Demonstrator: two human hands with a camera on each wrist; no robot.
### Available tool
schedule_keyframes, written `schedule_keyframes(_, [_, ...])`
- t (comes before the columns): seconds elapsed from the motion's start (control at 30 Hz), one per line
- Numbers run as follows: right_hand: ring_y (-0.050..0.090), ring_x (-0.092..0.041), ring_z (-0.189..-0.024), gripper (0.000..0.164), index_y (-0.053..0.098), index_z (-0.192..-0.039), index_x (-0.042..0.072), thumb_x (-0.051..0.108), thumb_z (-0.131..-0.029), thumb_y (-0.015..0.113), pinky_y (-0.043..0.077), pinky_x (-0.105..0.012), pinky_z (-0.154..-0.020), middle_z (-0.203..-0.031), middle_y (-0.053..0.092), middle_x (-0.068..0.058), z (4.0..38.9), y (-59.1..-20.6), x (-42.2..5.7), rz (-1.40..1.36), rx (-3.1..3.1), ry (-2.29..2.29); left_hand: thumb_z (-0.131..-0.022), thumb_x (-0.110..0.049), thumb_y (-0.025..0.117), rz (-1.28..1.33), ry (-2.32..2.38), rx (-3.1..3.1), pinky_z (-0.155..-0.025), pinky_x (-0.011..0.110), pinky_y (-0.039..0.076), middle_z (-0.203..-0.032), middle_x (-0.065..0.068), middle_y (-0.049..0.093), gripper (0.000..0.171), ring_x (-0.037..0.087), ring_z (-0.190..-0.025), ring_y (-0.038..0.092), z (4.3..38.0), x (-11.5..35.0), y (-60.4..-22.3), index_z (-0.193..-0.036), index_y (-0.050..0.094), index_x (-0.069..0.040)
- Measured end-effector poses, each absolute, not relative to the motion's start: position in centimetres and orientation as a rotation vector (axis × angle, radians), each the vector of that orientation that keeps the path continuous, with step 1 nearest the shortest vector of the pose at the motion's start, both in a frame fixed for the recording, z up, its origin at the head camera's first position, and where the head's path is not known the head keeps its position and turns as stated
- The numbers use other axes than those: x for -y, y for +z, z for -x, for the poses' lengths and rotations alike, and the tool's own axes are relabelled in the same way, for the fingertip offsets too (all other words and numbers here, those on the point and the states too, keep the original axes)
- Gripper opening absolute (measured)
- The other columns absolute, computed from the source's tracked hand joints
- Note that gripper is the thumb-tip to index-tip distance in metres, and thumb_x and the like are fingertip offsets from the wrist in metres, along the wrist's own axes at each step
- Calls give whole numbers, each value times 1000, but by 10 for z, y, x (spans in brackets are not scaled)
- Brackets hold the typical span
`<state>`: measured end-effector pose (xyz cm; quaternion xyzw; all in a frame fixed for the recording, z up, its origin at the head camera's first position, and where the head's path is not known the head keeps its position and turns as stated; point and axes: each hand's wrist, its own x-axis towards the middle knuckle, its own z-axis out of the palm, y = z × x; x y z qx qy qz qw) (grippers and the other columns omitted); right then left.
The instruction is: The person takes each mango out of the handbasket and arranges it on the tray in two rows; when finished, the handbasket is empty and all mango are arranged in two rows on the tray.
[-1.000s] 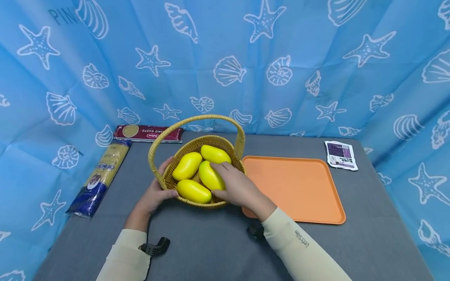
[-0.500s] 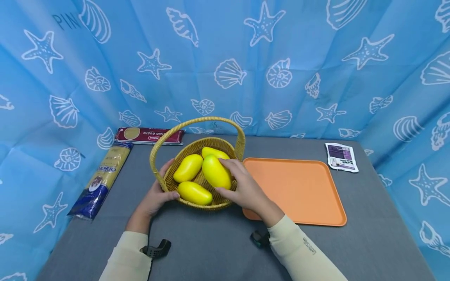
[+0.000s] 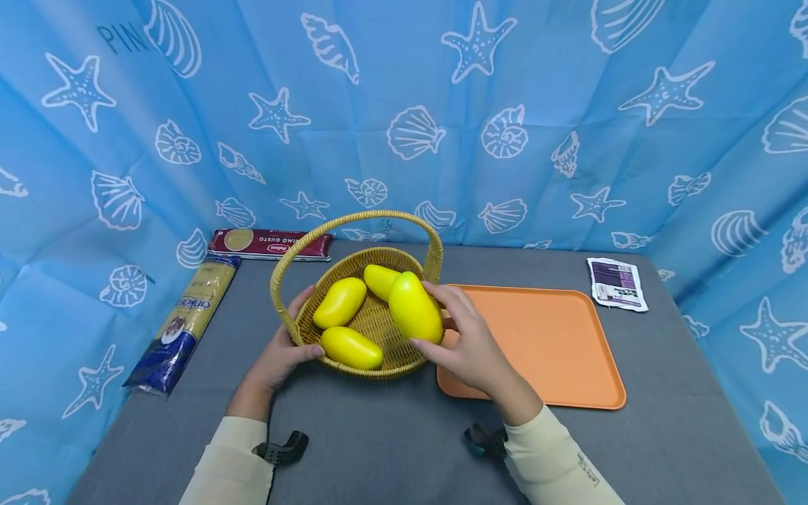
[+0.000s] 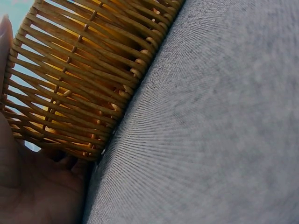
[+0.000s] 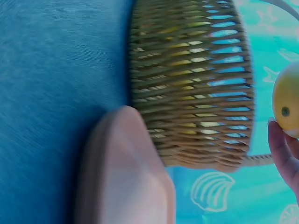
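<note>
the table (image 3: 379, 442) and curtain (image 3: 404, 91) are viewed from above by the head camera, pointed forward and down. the basket (image 4: 84, 70) is seen close, low and aslant from the left wrist, sideways from the right. the tray (image 5: 138, 191) is shared by head and right wrist, the basket by all.

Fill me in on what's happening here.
A person's right hand holds one mango raised above the rim of the basket, at its right side. The left hand grips the basket's left side. Three other mangoes lie inside, and the tray sits to the right.
</note>
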<state>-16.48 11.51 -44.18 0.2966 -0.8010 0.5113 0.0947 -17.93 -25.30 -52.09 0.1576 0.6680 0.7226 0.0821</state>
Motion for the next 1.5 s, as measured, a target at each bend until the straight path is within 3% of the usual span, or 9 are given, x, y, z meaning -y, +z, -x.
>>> schedule_keyframes(0.17, [56, -26, -128, 90, 48, -163, 11, -4, -85, 91, 61, -42, -91, -149, 52, -9, 161, -432, -127, -869, 2269, 1567, -99, -3, 77, -486, 2166, -1985, -114, 33, 43, -177, 12, 22, 101, 34, -153, 33, 180, 253, -521, -176, 17, -27])
schedule_keyframes(0.37, [55, -29, -129, 95, 48, -163, 10, -11, -82, 90, 58, -31, -94, -150, 50, -11, 162, -425, -141, -846, 2169, 1581, -99, -2, 77, -493, 2168, -1987, -114, 32, 42, -177, 13, 23, 101, 34, -152, 33, 179, 253, -522, -176, 16, -26])
schedule_keyframes(0.63, [55, -27, -126, 94, 49, -163, 7, -12, -81, 90, 57, -25, -91, -148, 51, -14, 166, -422, -156, -702, 2155, 1564, -101, -4, 77, -476, 2166, -1991, -114, 32, 42, -177, 12, 24, 99, 33, -152, 34, 179, 253, -521, -176, 17, -26])
schedule_keyframes(1.0, [55, -29, -125, 83, 47, -164, 9, 7, -92, 89, 54, -20, -88, -148, 50, -14, 177, -431, -170, -375, 2346, 1501, -101, -5, 77, -508, 2162, -1988, -114, 33, 42, -177, 14, 24, 100, 34, -151, 35, 180, 253, -521, -176, 15, -24])
schedule_keyframes(1.13, [55, -32, -126, 82, 45, -164, 8, 12, -95, 88, 57, -29, -89, -149, 49, -16, 180, -436, -173, -317, 2418, 1447, -101, -6, 77, -516, 2161, -1984, -114, 33, 42, -177, 13, 23, 100, 34, -152, 34, 180, 254, -521, -177, 15, -24])
schedule_keyframes(1.3, [55, -39, -128, 81, 44, -163, 2, 11, -95, 87, 60, -56, -89, -147, 49, -23, 186, -445, -177, -270, 2492, 1381, -101, -6, 77, -520, 2162, -1978, -115, 33, 42, -177, 13, 23, 99, 34, -152, 34, 181, 254, -522, -176, 16, -27])
schedule_keyframes(1.5, [54, -44, -129, 80, 43, -163, -1, 12, -96, 85, 57, -62, -92, -145, 49, -26, 193, -457, -182, -196, 2601, 1319, -100, -4, 77, -519, 2163, -1982, -115, 34, 42, -177, 13, 23, 100, 35, -151, 34, 180, 254, -522, -176, 17, -27])
